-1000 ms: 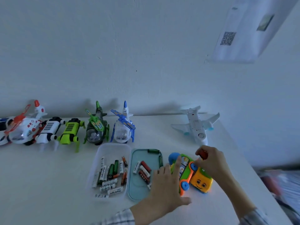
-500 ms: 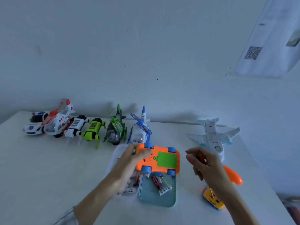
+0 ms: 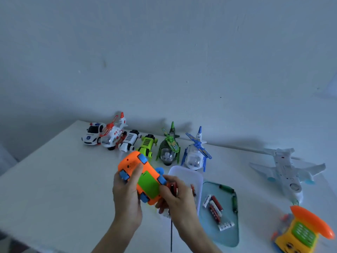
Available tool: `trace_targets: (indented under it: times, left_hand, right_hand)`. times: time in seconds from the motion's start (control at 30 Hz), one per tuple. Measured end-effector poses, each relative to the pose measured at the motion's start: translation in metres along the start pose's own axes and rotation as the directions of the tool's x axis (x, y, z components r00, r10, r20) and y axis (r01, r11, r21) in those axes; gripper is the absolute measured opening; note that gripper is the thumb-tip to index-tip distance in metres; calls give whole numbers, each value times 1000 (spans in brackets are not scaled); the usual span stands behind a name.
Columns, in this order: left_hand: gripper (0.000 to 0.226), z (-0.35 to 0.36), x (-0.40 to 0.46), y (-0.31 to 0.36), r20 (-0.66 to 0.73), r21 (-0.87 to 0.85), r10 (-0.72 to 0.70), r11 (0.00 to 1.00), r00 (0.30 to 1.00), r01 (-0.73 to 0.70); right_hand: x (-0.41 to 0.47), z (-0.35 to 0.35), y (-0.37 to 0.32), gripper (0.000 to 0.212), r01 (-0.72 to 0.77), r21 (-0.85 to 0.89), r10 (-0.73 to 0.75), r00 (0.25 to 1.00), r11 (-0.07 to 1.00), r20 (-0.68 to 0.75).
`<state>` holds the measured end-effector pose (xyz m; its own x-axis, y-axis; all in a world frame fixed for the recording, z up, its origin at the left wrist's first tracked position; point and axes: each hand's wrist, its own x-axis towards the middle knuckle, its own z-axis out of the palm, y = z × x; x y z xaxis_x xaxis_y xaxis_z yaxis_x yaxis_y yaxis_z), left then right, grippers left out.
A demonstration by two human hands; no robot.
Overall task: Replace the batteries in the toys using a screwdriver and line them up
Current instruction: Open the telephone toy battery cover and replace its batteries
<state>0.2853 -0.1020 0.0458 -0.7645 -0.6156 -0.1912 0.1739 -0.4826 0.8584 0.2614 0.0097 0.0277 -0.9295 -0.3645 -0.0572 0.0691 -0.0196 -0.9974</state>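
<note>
An orange toy car with blue wheels is held upside down above the table, its green battery cover facing up. My left hand grips the car from the left, thumb lying across the underside. My right hand touches the car's right end and holds a screwdriver; its red handle shows at the fingers and the dark shaft points down toward me. Several loose batteries lie on a teal lid.
Several toys stand lined up at the back wall: police car, red-white helicopter, white vehicle, green vehicle, green helicopter, blue helicopter. A clear tray, white airplane and yellow phone toy sit right.
My left hand lifted the orange car, turned it underside up and carried it left. My right hand came across with the screwdriver and now meets the car's right end.
</note>
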Motion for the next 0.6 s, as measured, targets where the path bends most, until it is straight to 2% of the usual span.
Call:
trace_targets:
  times: [0.07, 0.17, 0.23, 0.3, 0.37, 0.43, 0.5, 0.6]
  left_hand:
    - [47, -5, 9, 4, -14, 47, 60, 997, 998, -59]
    - [79, -20, 29, 15, -84, 182, 147, 975, 986, -130]
    - [77, -27, 40, 21, -141, 293, 149, 951, 979, -103]
    - [67, -36, 51, 28, -116, 422, 165, 901, 980, -102]
    - [60, -48, 61, 33, 21, 613, 191, 773, 981, -164]
    - [62, -60, 69, 35, 192, 765, 166, 591, 967, -254]
    - [77, -69, 77, 33, 311, 846, 78, 431, 947, -313]
    - [105, -76, 89, 26, 405, 903, -59, 184, 913, -389]
  right_hand:
    - [7, 16, -1, 21, 16, -12, -16, 1000, 1000, 7]
    - [15, 28, -8, 20, 57, -50, -54, 996, 997, 70]
    - [18, 34, -13, 20, 77, -75, -65, 987, 994, 150]
    - [23, 39, -17, 16, 80, -160, -47, 979, 984, 200]
    - [30, 40, -21, 12, 100, -266, -60, 987, 959, 151]
    - [38, 34, -28, 19, 101, -347, -96, 995, 932, 34]
    - [45, 28, -38, 26, 81, -394, -119, 990, 915, -73]
    - [54, 29, -50, 27, 83, -448, -175, 970, 890, -168]
